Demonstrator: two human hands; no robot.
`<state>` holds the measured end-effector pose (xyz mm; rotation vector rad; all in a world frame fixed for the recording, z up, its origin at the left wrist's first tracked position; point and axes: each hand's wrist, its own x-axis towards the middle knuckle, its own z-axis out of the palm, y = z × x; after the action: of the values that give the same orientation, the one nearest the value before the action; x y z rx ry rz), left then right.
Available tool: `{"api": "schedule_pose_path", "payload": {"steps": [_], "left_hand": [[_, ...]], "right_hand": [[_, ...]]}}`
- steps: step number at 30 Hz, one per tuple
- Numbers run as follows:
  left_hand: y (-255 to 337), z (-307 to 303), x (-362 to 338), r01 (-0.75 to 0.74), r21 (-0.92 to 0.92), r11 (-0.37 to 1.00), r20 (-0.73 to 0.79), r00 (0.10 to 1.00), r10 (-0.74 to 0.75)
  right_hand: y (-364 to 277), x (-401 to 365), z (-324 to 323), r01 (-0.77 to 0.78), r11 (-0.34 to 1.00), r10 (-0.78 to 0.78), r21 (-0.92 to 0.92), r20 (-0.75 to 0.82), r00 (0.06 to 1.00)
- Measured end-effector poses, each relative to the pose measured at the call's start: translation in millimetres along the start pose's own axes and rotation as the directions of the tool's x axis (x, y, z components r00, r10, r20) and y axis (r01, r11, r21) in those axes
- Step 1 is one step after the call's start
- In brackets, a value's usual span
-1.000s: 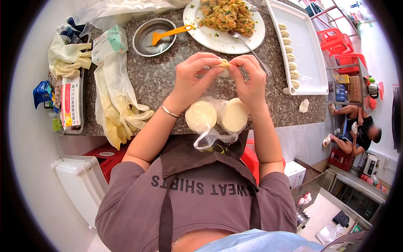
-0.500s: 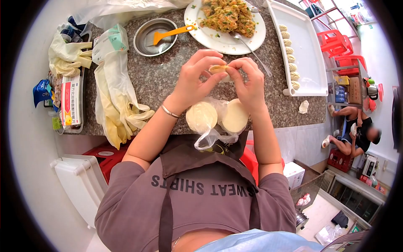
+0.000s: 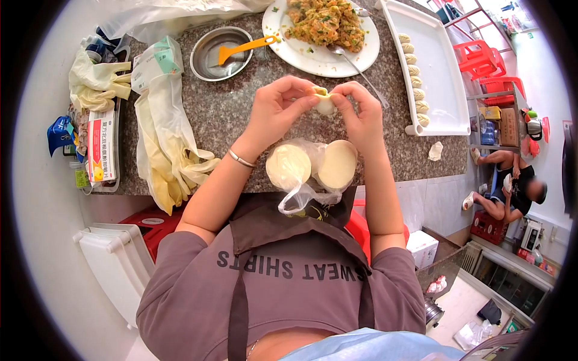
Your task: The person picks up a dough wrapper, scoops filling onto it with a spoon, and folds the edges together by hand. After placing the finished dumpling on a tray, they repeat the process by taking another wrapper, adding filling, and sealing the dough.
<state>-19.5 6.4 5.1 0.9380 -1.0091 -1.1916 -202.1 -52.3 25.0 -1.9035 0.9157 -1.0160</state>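
My left hand and my right hand pinch a filled dough wrapper between them, one at each side, with a bit of filling showing at its top edge. Below the hands, near the counter edge, two stacks of round wrappers sit on a clear plastic bag. Beyond the hands a white plate carries a heap of chopped filling and a metal spoon. A white tray at the right holds a row of pleated dumplings.
A metal bowl with a yellow brush stands left of the plate. Pale gloves and boxes lie further left. A dough scrap is below the tray. A person sits at the far right.
The fingers of both hands have shifted along the wrapper, which now hangs lower and shows its pale side. My left hand has turned slightly, its fingers more curled.
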Motion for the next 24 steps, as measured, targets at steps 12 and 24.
{"api": "schedule_pose_path", "payload": {"steps": [12,24], "left_hand": [[0,4,-1,-0.077,0.154,0.985,-0.015,0.997,0.081],[3,2,-1,-0.296,0.452,0.842,0.073,0.952,0.296]], "right_hand": [[-9,3,1,0.096,0.985,-0.096,-0.143,0.002,0.995],[-7,0,11,0.214,0.937,-0.246,-0.277,-0.083,0.966]]}}
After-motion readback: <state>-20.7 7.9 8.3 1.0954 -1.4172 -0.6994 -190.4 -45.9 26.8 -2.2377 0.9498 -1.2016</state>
